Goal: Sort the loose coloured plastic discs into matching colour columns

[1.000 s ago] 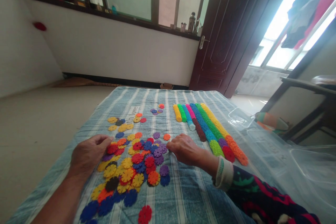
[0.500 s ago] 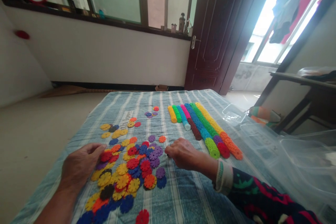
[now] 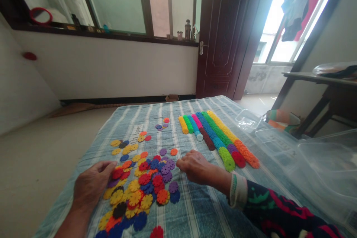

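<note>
A heap of flat plastic snowflake discs (image 3: 142, 184) in yellow, red, blue, purple, orange and black lies on a blue striped cloth (image 3: 195, 208). My left hand (image 3: 92, 186) rests at the heap's left edge, fingers curled over red and yellow discs. My right hand (image 3: 195, 166) sits at the heap's right edge, fingertips pinched together by the purple discs (image 3: 167, 166); what they hold is hidden. Behind the right hand lie several rods of stacked discs (image 3: 220, 139), side by side.
Clear plastic boxes (image 3: 304, 163) stand to the right of the cloth. A small cluster of discs (image 3: 161, 124) lies farther back. A dark door (image 3: 223, 33), a window sill with bottles (image 3: 186, 31) and a dark table (image 3: 326, 93) surround the area.
The view has tilted and shifted slightly. Both hands stay at the edges of the heap, the left drawn a little toward me; the discs lie much as before.
</note>
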{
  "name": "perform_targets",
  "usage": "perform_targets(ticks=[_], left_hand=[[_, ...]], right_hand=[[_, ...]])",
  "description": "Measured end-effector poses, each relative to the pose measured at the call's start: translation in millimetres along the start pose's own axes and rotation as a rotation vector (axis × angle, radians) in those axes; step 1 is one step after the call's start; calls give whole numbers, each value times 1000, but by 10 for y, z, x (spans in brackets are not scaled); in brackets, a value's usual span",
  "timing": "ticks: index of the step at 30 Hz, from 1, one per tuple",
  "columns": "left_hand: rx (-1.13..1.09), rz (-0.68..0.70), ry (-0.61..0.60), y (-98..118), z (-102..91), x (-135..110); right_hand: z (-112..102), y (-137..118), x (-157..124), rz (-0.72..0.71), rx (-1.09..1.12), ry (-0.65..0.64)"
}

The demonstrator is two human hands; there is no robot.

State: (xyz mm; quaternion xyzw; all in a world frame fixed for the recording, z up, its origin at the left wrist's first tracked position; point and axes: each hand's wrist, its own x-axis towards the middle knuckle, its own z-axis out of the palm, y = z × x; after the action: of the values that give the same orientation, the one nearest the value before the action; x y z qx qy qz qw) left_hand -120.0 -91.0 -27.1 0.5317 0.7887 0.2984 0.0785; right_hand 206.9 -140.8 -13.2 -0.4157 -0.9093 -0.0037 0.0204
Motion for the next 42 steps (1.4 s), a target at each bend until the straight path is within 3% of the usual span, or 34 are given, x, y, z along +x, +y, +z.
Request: perform_targets(ticks=[29, 36, 42], left_hand=[[-20, 4, -28, -12, 26, -44], [-78, 36, -14, -71, 73, -59], [-149, 59, -6, -113, 114, -99]], right_hand=[[32, 46, -37, 7, 27, 4], [62, 39, -31, 42, 69, -5], [167, -11, -62, 126, 89, 70]])
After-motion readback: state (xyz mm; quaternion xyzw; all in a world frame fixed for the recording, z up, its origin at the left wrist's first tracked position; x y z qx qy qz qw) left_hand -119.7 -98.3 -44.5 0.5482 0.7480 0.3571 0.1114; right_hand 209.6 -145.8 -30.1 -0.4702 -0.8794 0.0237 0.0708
